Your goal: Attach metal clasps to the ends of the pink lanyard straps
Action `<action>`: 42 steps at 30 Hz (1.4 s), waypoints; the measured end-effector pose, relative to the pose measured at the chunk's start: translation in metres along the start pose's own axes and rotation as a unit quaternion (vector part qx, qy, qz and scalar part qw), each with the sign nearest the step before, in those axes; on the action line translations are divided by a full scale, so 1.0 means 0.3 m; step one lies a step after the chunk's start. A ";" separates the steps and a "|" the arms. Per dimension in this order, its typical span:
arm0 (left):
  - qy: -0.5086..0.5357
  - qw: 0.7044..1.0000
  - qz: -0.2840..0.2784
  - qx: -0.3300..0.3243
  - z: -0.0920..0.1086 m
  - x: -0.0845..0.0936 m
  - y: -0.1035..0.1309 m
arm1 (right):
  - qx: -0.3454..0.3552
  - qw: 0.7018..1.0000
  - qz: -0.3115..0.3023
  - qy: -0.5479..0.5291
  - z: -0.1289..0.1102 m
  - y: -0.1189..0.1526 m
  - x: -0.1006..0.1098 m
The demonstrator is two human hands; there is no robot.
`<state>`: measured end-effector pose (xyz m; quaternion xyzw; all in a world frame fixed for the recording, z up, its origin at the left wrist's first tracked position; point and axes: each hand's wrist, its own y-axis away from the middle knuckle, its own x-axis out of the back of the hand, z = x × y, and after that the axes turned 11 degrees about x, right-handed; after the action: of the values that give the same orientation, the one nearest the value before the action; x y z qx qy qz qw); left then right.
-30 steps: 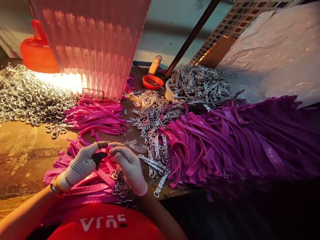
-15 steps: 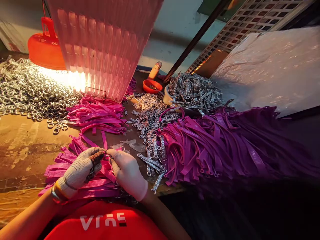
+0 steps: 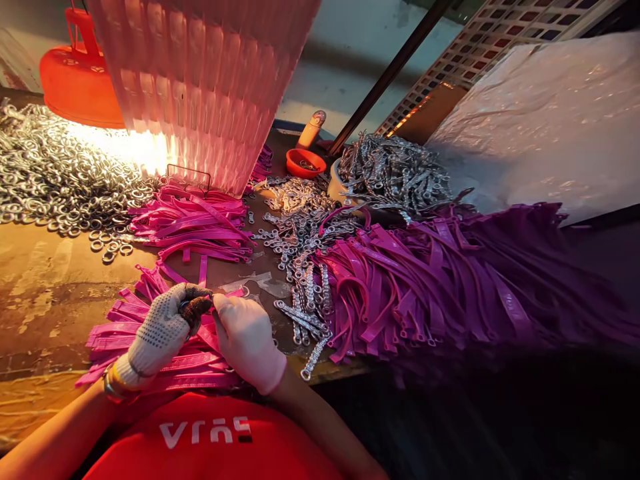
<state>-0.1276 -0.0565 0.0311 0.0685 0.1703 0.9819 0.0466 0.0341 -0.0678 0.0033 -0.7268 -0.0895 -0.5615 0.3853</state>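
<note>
My left hand (image 3: 170, 323), in a white knit glove with dark dots and darkened fingertips, is closed in a pinch. My right hand (image 3: 250, 340), in a smooth white glove, pinches at the same spot, and the two hands' fingertips meet. Whatever small thing lies between them is hidden by the fingers. Below and around both hands spreads a pile of pink straps (image 3: 113, 333) near the table's front edge. Just beyond the hands is another bundle of pink straps (image 3: 200, 223). To the right lie silvery metal link pieces (image 3: 300, 317).
Metal rings (image 3: 60, 180) are heaped at the left under an orange lamp (image 3: 80, 87), beside a hanging ribbed plastic sheet (image 3: 200, 87). At the right are magenta straps (image 3: 425, 287), a container heaped with metal pieces (image 3: 395, 177), an orange bowl (image 3: 305, 163) and a plastic-wrapped bundle (image 3: 545, 127).
The view has shifted slightly. My left hand has turned a little and its fingers are bent differently; my right hand has moved slightly left. The hands still meet at the fingertips.
</note>
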 end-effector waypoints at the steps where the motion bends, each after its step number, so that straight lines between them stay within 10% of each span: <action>1: -0.006 1.000 0.000 -0.003 -0.002 0.001 -0.001 | -0.001 1.000 -0.001 -0.006 0.001 0.002 0.000; 14: -0.216 0.969 0.031 -0.119 -0.053 0.009 -0.029 | 0.043 0.999 -0.018 0.025 0.042 0.024 -0.002; 19: -0.218 0.972 -0.073 -0.055 -0.075 0.020 -0.057 | 0.039 0.999 0.002 0.015 0.057 0.024 -0.012; 23: -0.176 0.980 -0.093 0.000 -0.086 0.023 -0.042 | -0.020 0.997 -0.058 -0.043 0.054 0.017 0.015; 33: -0.247 0.960 -0.056 -0.121 -0.128 0.022 -0.009 | 0.002 0.962 -0.270 -0.029 0.043 -0.008 0.045; 42: -0.276 0.943 -0.142 -0.120 -0.062 0.061 -0.024 | 0.122 0.950 -0.284 -0.031 0.084 -0.038 0.053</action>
<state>-0.1480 -0.0538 0.0135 0.3060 0.0393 0.9208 0.2385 0.0522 -0.0481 0.0208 -0.6362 -0.3721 -0.6095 0.2921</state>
